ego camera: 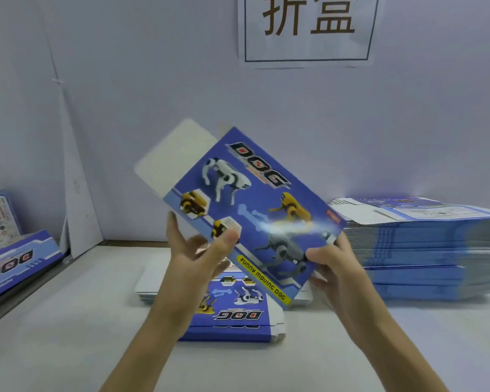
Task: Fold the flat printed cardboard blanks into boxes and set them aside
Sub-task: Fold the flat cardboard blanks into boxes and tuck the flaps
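Blank (246, 210) held tilted mid-frame above the table (68, 321), left hand (193, 258) and right hand (334, 264) each pinching its lower edge, thumb on print, fingers (173, 224) behind, probably to pop it open; stack (425, 250) right, boxes (14, 261) left.

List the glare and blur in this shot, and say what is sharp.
Head view: a white glare streak crosses the held box; its white flap and the stack of blanks at right smear with motion blur; the sign on the wall is fairly sharp.
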The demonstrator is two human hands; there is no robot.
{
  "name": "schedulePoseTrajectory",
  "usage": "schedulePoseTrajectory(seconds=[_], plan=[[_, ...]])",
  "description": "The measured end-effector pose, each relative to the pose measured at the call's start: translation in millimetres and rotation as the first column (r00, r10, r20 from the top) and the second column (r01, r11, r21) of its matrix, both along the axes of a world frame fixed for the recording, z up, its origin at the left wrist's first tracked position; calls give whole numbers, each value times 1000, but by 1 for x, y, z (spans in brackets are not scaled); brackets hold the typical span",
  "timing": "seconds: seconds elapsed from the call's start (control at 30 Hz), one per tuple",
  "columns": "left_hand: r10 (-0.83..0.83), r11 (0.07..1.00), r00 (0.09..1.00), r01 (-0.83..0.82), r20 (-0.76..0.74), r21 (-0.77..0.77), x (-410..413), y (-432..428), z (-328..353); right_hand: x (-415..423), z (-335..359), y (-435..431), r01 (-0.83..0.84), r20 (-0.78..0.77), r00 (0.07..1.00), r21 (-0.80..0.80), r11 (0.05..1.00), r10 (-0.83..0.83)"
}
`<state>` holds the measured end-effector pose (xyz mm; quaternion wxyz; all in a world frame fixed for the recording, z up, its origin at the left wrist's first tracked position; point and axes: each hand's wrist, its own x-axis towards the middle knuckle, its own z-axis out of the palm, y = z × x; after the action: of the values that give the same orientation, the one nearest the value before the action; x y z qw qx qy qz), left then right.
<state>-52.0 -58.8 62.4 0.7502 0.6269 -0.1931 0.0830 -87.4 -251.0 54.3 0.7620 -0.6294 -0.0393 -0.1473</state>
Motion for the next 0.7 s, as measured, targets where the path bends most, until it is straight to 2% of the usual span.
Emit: schedulePoseTrajectory(seconds=[0.07, 0.13, 0.2, 0.3, 0.37, 0.43, 0.47, 0.57, 0.7], plan=[[114, 992, 989, -119, 93, 48, 5, 4, -4, 3, -1, -6, 176, -73, 980, -113, 978, -185], [116, 973, 980, -145, 162, 182, 9, 9, -8, 1, 3, -11, 292, -29, 953, -188, 938, -302], [68, 943, 976, -131, 208, 307, 10, 11, -13, -3, 6, -16, 249, 15, 968, -176, 952, -250], [133, 866, 953, -246, 274, 435, 8, 7, -16, -8, 10, -14, 134, 45, 991, -247, 960, -127], [110, 863, 975, -189, 192, 468, 10, 6, -12, -10, 11, -8, 141, 48, 990, -309, 941, -133], [26, 923, 999, -15, -22, 384, 11, 9, -4, -10, 9, -6, 192, 49, 981, -322, 927, -186], [31, 946, 994, 4, -102, 324, 10, 11, 0, -9, 8, -6, 216, 46, 976, -318, 923, -212], [90, 951, 995, -75, -38, 300, 5, 16, 8, -7, 9, -6, 193, 10, 980, -276, 942, -198], [44, 958, 995, -15, -94, 286, -3, 11, 9, -6, 12, -9, 152, -64, 984, -200, 968, -167]])
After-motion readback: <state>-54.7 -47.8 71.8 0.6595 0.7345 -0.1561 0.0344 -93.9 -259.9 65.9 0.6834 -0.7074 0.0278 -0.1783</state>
